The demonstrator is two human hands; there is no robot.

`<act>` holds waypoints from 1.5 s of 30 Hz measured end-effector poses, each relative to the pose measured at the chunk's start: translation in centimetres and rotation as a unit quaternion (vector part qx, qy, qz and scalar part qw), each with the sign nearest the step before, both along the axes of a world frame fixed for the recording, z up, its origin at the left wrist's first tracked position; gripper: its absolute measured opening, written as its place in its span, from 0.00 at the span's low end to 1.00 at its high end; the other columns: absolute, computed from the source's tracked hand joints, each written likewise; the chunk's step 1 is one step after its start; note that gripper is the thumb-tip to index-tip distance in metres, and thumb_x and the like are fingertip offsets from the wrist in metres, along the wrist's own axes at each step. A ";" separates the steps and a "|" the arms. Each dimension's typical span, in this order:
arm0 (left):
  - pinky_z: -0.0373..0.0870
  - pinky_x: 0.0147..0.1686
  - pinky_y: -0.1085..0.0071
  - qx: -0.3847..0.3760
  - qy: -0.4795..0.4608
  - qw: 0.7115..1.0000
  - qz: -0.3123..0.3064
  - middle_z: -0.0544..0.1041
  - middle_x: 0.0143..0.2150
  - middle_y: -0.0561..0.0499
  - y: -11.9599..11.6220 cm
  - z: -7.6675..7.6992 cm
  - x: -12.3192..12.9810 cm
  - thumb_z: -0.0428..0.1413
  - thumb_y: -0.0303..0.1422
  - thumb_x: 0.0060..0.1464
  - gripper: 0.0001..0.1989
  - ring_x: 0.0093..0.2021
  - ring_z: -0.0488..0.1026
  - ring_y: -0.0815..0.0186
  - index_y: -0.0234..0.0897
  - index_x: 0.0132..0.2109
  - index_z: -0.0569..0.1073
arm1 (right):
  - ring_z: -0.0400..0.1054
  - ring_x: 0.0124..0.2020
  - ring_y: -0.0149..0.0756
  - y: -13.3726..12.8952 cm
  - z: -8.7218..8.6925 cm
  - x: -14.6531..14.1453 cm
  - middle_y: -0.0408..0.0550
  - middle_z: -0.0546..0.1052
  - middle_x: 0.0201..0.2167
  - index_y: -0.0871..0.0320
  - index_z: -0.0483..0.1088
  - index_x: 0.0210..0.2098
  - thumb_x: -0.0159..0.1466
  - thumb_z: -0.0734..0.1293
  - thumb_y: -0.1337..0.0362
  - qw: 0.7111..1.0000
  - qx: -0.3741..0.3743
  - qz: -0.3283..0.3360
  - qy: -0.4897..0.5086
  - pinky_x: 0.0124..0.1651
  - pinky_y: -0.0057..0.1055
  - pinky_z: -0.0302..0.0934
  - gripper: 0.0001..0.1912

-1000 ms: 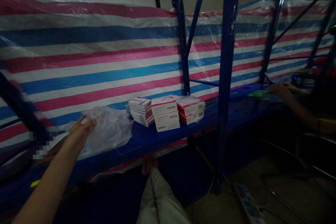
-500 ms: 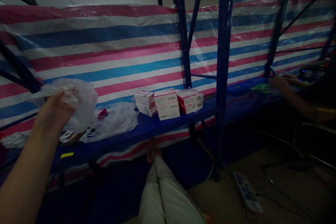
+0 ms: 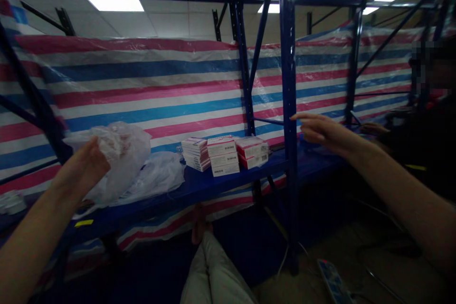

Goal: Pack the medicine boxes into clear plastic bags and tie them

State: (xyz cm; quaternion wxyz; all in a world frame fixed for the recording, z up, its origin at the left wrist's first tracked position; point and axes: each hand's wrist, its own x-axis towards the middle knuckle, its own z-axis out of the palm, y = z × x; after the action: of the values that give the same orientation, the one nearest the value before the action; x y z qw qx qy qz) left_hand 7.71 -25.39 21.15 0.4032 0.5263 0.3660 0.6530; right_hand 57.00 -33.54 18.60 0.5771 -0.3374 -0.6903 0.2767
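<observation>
At the left, my left hand [image 3: 83, 166] is closed on a crumpled, translucent white plastic bag [image 3: 128, 156], held just above the shelf. A second clear plastic bag [image 3: 166, 171] lies on the blue shelf [image 3: 199, 187] beside it, partly covered by the first. My right hand [image 3: 322, 132] is raised beside the blue upright post, index finger stretched out toward it and the other fingers bent. Nothing shows in that hand; whether the fingertip touches the post cannot be made out.
Stacked white cartons [image 3: 223, 156], thin boxes [image 3: 195, 153] and wrapped red-and-white boxes [image 3: 252, 152] stand mid-shelf. A blue post [image 3: 288, 80] rises right of them. Striped sheeting [image 3: 160, 88] hangs behind. A power strip [image 3: 335, 282] lies on the floor. Another person [image 3: 423, 137] sits at right.
My right hand has come into view from the right, beside the post. My left hand still grips the bag, which now hangs over the second bag. The view has tilted upward.
</observation>
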 end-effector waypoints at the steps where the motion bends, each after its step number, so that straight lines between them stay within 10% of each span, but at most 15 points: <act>1: 0.68 0.44 0.71 -0.013 -0.004 1.000 -0.006 0.77 0.39 0.56 0.0 -0.6 0.2 0.39 0.37 0.61 0.19 0.48 0.67 0.66 0.34 0.49 0.68 | 0.46 0.12 0.13 0.2 -0.6 -0.8 0.30 0.54 0.11 0.64 0.68 0.37 0.60 0.59 0.64 0.999 -0.025 0.024 -0.007 0.17 0.20 0.37 0.11; 7: 0.69 0.45 0.65 -0.066 -0.031 0.995 -0.069 0.77 0.38 0.51 -1.2 -4.0 2.5 0.45 0.39 0.57 0.18 0.47 0.70 0.61 0.34 0.49 0.68 | 0.49 0.12 0.19 -1.5 -9.1 -9.6 0.36 0.62 0.12 0.61 0.68 0.26 0.52 0.69 0.62 0.985 -0.031 0.153 -0.069 0.15 0.21 0.39 0.08; 11: 0.70 0.44 0.62 -0.081 0.034 0.989 -0.123 0.77 0.35 0.47 -2.1 -5.4 4.4 0.49 0.39 0.52 0.18 0.46 0.71 0.57 0.34 0.45 0.71 | 0.51 0.13 0.20 -1.3 -11.8 -12.3 0.38 0.62 0.11 0.62 0.69 0.24 0.50 0.70 0.61 0.983 0.010 0.179 -0.041 0.16 0.22 0.42 0.09; 20: 0.69 0.44 0.60 -0.022 0.139 0.974 -0.176 0.77 0.36 0.44 -1.4 -7.4 6.0 0.52 0.43 0.48 0.18 0.46 0.71 0.53 0.33 0.39 0.74 | 0.46 0.10 0.20 2.6 -11.5 -13.0 0.35 0.58 0.08 0.59 0.69 0.22 0.50 0.70 0.58 0.970 0.049 0.233 0.056 0.17 0.23 0.45 0.10; 33: 0.61 0.51 0.64 -0.023 0.277 0.938 -0.208 0.75 0.43 0.47 0.2 -9.4 7.0 0.53 0.40 0.51 0.16 0.46 0.70 0.59 0.34 0.42 0.75 | 0.43 0.11 0.20 1.3 -12.1 -14.3 0.34 0.54 0.08 0.59 0.66 0.20 0.49 0.70 0.57 0.959 0.043 0.244 0.136 0.16 0.23 0.42 0.13; 45: 0.64 0.44 0.69 -0.005 0.292 0.920 -0.261 0.77 0.37 0.47 -1.3 -9.4 7.0 0.53 0.42 0.52 0.17 0.39 0.72 0.63 0.33 0.40 0.76 | 0.43 0.08 0.18 2.9 -13.1 -16.3 0.30 0.57 0.08 0.57 0.61 0.34 0.59 0.63 0.57 0.950 -0.108 0.266 0.121 0.14 0.18 0.36 0.10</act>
State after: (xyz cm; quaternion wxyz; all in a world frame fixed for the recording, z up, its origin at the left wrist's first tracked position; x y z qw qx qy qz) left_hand 14.71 -26.71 11.77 0.4374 0.7683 0.3206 0.3401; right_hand 40.75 -30.61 5.49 0.5217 -0.1658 -0.6462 0.5317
